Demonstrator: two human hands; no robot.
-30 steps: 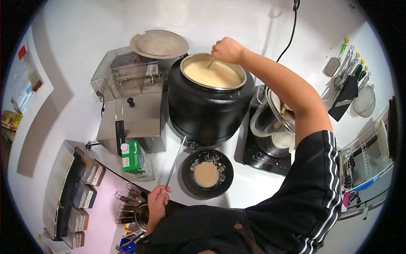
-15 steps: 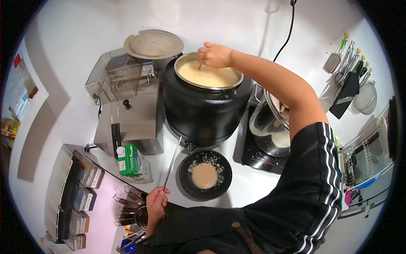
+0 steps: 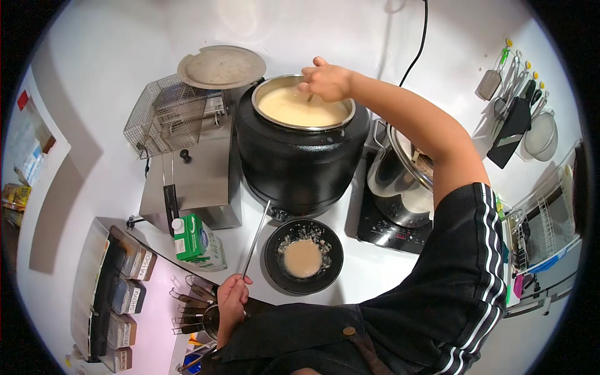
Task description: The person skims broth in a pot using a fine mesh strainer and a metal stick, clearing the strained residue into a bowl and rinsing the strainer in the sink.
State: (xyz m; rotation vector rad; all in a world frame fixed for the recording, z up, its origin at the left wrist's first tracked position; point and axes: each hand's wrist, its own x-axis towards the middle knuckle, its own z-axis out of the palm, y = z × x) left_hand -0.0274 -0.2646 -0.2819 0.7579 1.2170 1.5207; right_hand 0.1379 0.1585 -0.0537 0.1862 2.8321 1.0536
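Observation:
My right hand [image 3: 328, 82] is over the open mouth of a large black soup kettle [image 3: 294, 165]. Its fingers close on the thin handle of a utensil [image 3: 310, 97], whose lower end is hidden in the creamy yellow soup [image 3: 284, 109]. Low on the left, my left hand [image 3: 232, 299] grips a thin metal rod [image 3: 256, 240] that points up and away, its tip near the kettle's base. In front of the kettle stands a black bowl [image 3: 271, 274] with light brown liquid [image 3: 303, 257] and small pale bits around its inner wall.
A green carton [image 3: 195, 240] stands left of the bowl, beside a steel fryer [image 3: 209, 181] with a wire basket [image 3: 165, 115]. On the right, a steel pot [image 3: 390, 178] sits on an induction hob [image 3: 387, 237]. Labelled containers [image 3: 134, 262] line the left; utensils hang right.
My right hand has shifted slightly right over the soup, with the utensil handle and a finger more lifted. My left hand and the rod are almost unmoved. The view has shifted a little.

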